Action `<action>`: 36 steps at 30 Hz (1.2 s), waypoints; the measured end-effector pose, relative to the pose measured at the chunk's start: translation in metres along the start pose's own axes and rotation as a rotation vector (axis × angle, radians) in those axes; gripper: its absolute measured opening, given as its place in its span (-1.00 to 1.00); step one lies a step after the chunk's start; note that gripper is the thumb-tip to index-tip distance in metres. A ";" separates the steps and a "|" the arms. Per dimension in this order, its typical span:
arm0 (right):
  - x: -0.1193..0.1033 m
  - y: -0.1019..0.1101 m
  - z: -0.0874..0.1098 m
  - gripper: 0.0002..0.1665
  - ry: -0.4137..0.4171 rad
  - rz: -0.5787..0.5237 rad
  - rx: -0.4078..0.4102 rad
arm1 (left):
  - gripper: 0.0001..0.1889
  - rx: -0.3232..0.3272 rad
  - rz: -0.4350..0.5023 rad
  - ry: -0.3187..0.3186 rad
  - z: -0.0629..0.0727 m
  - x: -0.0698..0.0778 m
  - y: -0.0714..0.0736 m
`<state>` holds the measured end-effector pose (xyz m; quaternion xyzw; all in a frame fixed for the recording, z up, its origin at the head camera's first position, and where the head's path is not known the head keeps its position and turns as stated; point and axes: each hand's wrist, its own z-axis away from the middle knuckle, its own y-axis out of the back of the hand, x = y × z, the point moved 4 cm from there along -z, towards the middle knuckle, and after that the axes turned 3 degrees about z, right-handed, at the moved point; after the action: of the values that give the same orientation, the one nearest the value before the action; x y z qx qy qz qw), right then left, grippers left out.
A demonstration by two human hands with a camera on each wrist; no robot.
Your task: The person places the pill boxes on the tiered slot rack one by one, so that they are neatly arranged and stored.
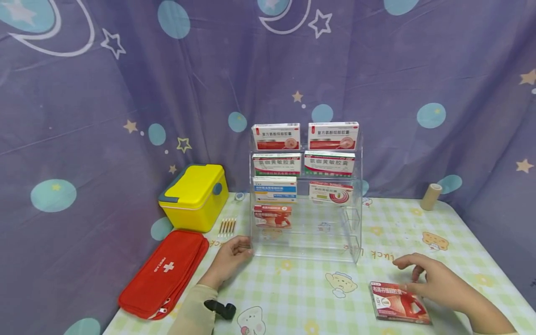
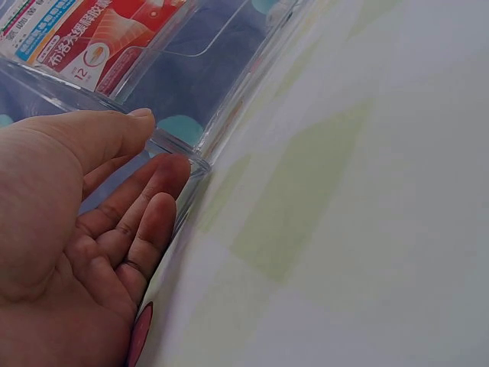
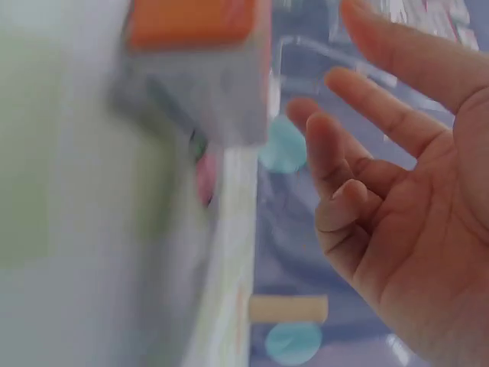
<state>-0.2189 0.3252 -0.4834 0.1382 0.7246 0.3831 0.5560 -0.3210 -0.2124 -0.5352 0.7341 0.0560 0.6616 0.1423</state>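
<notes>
A clear acrylic rack (image 1: 310,242) holds medicine boxes on its tiers. My left hand (image 1: 231,258) is at its lower left side, fingers loosely bent; in the left wrist view, fingertips (image 2: 174,170) lie right at the rack's clear edge. On the lowest filled tier, to the left, stands a red medicine box (image 1: 272,217). A similar red medicine box (image 1: 393,304) lies flat on the tablecloth at the front right. Over its right part hovers my right hand (image 1: 439,284), fingers spread and loosely bent, with nothing in its grasp. The right wrist view shows that box (image 3: 206,84) blurred, beside the palm.
Left of the rack are a yellow case (image 1: 194,200) with a blue-grey handle, a red first-aid pouch (image 1: 165,274) and several thin brown sticks (image 1: 227,226). A beige roll (image 1: 431,196) stands at the back right. Patterned purple cloth (image 1: 377,70) hangs behind the table.
</notes>
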 end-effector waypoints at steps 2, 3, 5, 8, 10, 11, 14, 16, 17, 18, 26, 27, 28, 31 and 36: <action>0.010 0.001 0.005 -0.41 0.013 -0.021 -0.019 | -0.62 -0.001 0.003 0.000 0.000 0.000 0.000; 0.015 0.002 0.007 -0.41 0.017 -0.037 -0.034 | -0.62 -0.003 0.009 0.002 0.001 0.001 -0.001; 0.022 0.001 0.010 -0.41 0.021 -0.069 -0.072 | -0.62 -0.005 0.020 0.006 0.001 0.001 -0.001; 0.029 0.001 0.014 -0.42 0.023 -0.102 -0.109 | -0.61 -0.009 0.035 0.004 0.001 0.002 -0.002; 0.032 0.001 0.015 -0.43 0.023 -0.100 -0.117 | -0.60 -0.009 0.040 0.007 0.001 0.002 -0.002; 0.033 0.001 0.016 -0.43 0.022 -0.092 -0.118 | -0.60 -0.009 0.036 0.007 0.001 0.001 -0.002; 0.037 0.001 0.018 -0.43 -0.003 -0.081 -0.135 | -0.60 -0.008 0.021 0.009 0.001 0.001 -0.002; 0.038 0.001 0.019 -0.45 -0.007 -0.078 -0.145 | -0.60 -0.010 0.014 0.011 0.001 0.001 -0.002; 0.039 0.001 0.019 -0.46 -0.005 -0.081 -0.150 | -0.60 -0.011 0.012 0.013 0.001 0.000 -0.002; 0.039 0.000 0.019 -0.49 0.002 -0.085 -0.155 | -0.60 -0.011 0.012 0.015 0.001 0.000 -0.002; 0.041 -0.003 0.017 -0.67 0.039 -0.120 -0.167 | -0.61 0.002 0.011 0.013 -0.001 -0.003 0.000; 0.041 -0.003 0.017 -0.68 0.042 -0.116 -0.165 | -0.61 0.001 0.012 0.011 -0.001 -0.003 0.000; 0.040 -0.003 0.017 -0.68 0.044 -0.116 -0.164 | -0.61 0.000 0.015 0.012 -0.001 -0.003 0.000; 0.040 -0.002 0.017 -0.69 0.045 -0.118 -0.152 | -0.60 -0.005 0.015 0.010 -0.001 -0.002 0.000; 0.040 -0.002 0.018 -0.68 0.047 -0.137 -0.136 | -0.61 -0.005 0.017 0.006 -0.001 -0.001 0.000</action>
<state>-0.2162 0.3566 -0.5145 0.0414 0.7174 0.3955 0.5720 -0.3219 -0.2127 -0.5366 0.7322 0.0484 0.6652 0.1383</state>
